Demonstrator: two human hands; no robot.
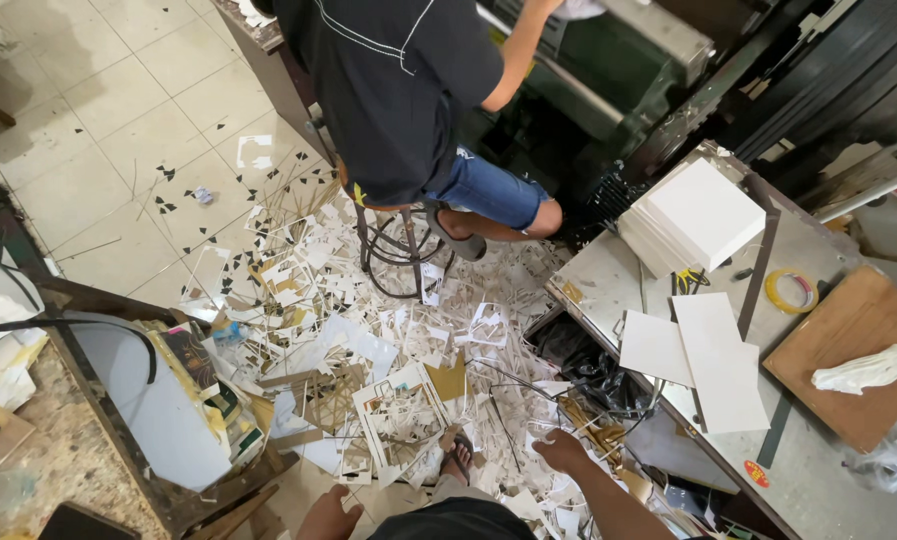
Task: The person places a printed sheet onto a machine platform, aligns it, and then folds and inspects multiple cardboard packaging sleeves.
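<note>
two hands low over floor scraps. right hand reaching down into pile of card offcuts, fingers touching scraps; whether it grasps any, cannot tell. left hand at bottom edge, near scraps, mostly cut off, grip cannot tell. sandalled foot between hands. beyond the reach: metal table with white sheets, tape roll; other person on stool.

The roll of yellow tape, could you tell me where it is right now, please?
In the head view, the roll of yellow tape lies on the metal table at right, between the stack of white sheets and the wooden board.
</note>
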